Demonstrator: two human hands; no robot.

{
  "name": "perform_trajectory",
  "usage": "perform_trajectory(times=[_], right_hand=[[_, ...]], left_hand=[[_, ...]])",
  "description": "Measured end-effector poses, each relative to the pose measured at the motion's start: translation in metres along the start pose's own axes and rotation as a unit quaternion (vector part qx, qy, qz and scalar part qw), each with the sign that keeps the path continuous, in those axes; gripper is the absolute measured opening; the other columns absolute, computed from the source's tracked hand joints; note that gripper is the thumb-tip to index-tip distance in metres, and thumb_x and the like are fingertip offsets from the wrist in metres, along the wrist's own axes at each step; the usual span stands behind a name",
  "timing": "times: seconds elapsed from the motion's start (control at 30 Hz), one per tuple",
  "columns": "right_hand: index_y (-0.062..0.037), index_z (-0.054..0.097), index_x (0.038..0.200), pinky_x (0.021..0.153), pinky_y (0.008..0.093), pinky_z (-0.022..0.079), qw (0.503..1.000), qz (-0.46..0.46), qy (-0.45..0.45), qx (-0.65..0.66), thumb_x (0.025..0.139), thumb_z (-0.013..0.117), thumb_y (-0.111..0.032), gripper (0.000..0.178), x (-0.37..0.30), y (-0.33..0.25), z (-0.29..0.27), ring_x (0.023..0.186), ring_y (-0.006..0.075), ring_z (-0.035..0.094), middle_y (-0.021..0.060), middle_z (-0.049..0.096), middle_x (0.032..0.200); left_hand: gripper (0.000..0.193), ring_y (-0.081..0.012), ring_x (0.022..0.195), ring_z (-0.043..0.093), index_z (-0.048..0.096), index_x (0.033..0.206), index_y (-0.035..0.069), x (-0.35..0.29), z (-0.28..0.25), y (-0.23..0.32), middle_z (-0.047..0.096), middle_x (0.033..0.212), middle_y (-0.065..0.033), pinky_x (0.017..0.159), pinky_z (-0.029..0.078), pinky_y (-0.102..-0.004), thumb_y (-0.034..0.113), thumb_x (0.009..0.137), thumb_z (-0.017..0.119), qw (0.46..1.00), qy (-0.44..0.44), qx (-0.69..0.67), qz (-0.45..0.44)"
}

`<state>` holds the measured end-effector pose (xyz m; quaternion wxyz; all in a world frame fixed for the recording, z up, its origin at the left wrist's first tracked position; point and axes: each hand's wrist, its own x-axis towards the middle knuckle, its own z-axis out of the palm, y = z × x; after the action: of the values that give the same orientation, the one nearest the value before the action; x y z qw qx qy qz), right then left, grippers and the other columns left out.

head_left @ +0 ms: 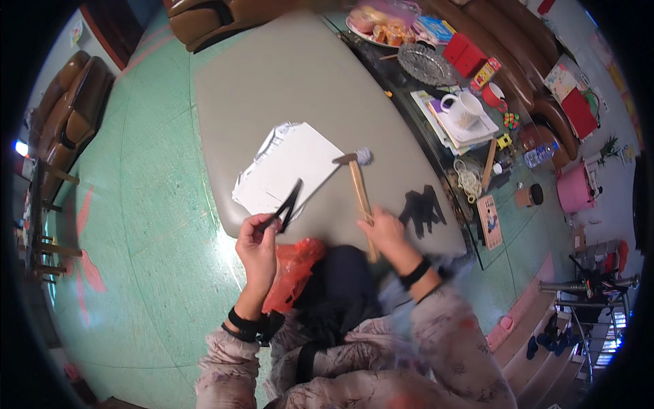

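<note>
My left hand (257,247) pinches a thin black V-shaped piece (291,203) between thumb and fingers; its exact kind is unclear. It is held over the near right edge of a white flat board (286,160) with crumpled wrapping along its left side. My right hand (387,235) has its fingers closed on the wooden handle of a hammer (358,184). The hammer's head is at the board's right corner, beside a small grey bundle (364,156). Several black strips (422,210) lie to the right of my right hand.
All this is on a padded grey bench (272,75). A red plastic bag (294,273) sits near my lap. Along the right, a dark glass table (409,102) carries a white mug (462,109), a glass dish (426,65), cord (469,180) and a phone (489,221). Steps (538,341) lie lower right.
</note>
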<state>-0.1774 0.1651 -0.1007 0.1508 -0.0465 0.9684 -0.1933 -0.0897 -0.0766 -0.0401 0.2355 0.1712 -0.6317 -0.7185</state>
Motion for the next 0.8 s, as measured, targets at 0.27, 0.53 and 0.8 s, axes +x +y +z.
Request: perform_trajectory(times=[0.27, 0.53, 0.8], right_hand=[[0.0029, 0.055, 0.093, 0.08, 0.0454, 0.048, 0.997, 0.058, -0.044, -0.016, 0.075, 0.06, -0.031, 0.039, 0.031, -0.012, 0.002, 0.09, 0.0385, 0.061, 0.025, 0.063, 0.091], [0.0019, 0.052, 0.083, 0.058, 0.0397, 0.044, 0.936, -0.004, -0.029, 0.352, 0.082, 0.053, -0.022, 0.024, 0.01, -0.011, 0.012, 0.063, 0.035, 0.058, 0.0176, 0.056, 0.065], [0.0013, 0.052, 0.081, 0.056, 0.0459, 0.045, 0.969, -0.083, 0.023, 0.23, 0.088, 0.056, -0.034, 0.037, 0.003, -0.054, 0.014, 0.058, 0.0393, 0.058, 0.0216, 0.057, 0.063]], left_hand=[[0.022, -0.0265, 0.104, 0.054, 0.058, 0.091, 0.004, 0.084, -0.008, -0.09, 0.062, 0.102, -0.0092, 0.091, 0.041, -0.0383, 0.001, 0.069, 0.057, 0.798, -0.194, 0.449, 0.353], [0.043, -0.0302, 0.129, 0.035, 0.046, 0.125, 0.003, 0.068, -0.017, -0.113, 0.042, 0.135, -0.0135, 0.106, 0.026, -0.0464, 0.016, 0.085, 0.051, 0.808, -0.146, 0.523, 0.228], [0.046, -0.0277, 0.132, 0.032, 0.044, 0.129, 0.006, 0.073, -0.02, -0.12, 0.039, 0.139, -0.012, 0.108, 0.024, -0.0445, 0.019, 0.086, 0.05, 0.791, -0.15, 0.556, 0.208]])
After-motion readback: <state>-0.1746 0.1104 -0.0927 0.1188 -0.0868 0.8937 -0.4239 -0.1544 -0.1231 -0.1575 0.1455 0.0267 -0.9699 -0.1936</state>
